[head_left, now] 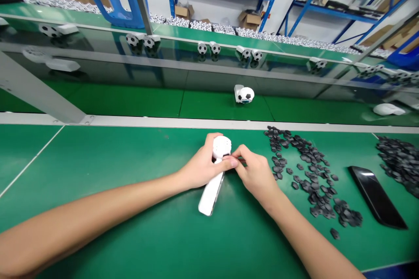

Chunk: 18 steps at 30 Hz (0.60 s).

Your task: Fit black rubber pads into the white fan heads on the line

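My left hand (201, 166) is wrapped round a white plastic piece with a rounded head and a long flat handle (209, 198). The handle slants down toward me, just above the green table. My right hand (258, 173) pinches at the right side of the head, its fingertips meeting my left thumb. A small dark spot shows at the head's lower edge there. Whatever lies between the right fingertips is hidden. Many small black pentagon-like pieces (314, 170) lie scattered to the right of my right hand.
A glossy black flat object (378, 196) lies at the right, beside a denser pile of black pieces (399, 161). Beyond the table's white edge rail (157, 123), a white piece with a football pattern (245, 95) sits on a green belt. Similar pieces line a raised shelf behind.
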Tool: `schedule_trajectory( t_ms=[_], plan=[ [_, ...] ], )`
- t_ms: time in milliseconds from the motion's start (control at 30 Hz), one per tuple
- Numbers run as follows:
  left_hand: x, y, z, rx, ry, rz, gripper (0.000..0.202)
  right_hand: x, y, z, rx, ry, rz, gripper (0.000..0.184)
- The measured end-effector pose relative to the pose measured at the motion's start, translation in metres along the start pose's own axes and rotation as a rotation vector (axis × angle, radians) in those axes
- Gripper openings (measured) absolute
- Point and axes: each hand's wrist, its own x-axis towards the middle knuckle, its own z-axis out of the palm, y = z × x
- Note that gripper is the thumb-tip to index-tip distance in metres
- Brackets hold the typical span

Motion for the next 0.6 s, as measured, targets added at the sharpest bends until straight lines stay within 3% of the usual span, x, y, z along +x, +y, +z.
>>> schedule_trajectory(
  t_ms=[133,367,500,600],
  plan=[
    [0.000,0.002,0.000,0.027,0.012,0.005,0.073,0.000,0.000,-0.001,-0.128,0.003,-0.042,0.015],
    [-0.004,0.002,-0.001,-0.031,-0.002,0.011,0.072,0.000,-0.005,-0.002,-0.101,-0.016,-0.031,0.013],
    [-0.002,0.000,-0.005,-0.245,-0.096,-0.065,0.068,0.002,-0.006,-0.027,-0.011,-0.147,-0.027,0.017],
    [0.001,0.002,-0.007,-0.393,-0.075,-0.179,0.064,0.003,0.005,-0.059,0.007,-0.218,0.073,0.028]
  ],
)
